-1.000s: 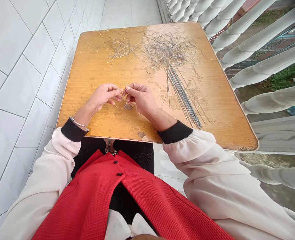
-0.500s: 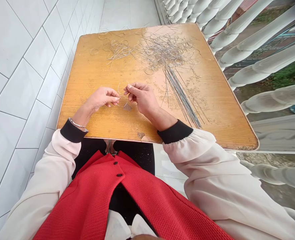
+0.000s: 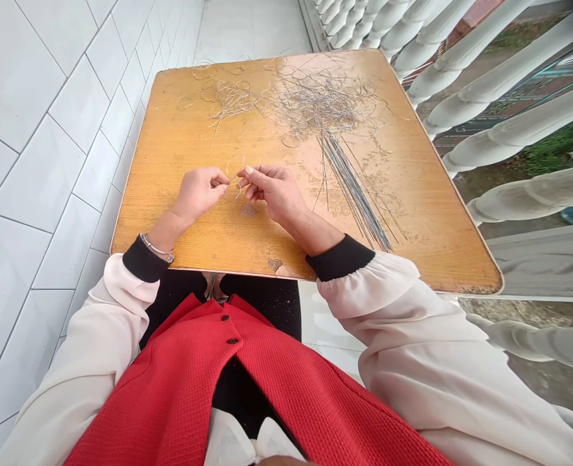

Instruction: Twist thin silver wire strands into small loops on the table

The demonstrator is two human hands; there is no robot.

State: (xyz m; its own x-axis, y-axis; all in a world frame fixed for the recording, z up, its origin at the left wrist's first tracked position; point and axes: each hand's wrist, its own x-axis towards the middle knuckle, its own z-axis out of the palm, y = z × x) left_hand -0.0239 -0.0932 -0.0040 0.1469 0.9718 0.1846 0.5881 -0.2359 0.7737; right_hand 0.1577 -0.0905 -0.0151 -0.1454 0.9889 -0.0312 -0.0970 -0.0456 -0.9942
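Pinching a thin wire loop (image 3: 234, 167) upright between closed fingertips, my left hand (image 3: 199, 193) and right hand (image 3: 272, 192) nearly meet above the bench (image 3: 426, 226), with a long bundle of straight wires (image 3: 359, 202) slanting away nearer my right hand.

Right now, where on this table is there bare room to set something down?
On the wooden table, bare wood lies right of the straight wire bundle, and a smaller patch left of the left hand. The top is crowded by the wire tangle.
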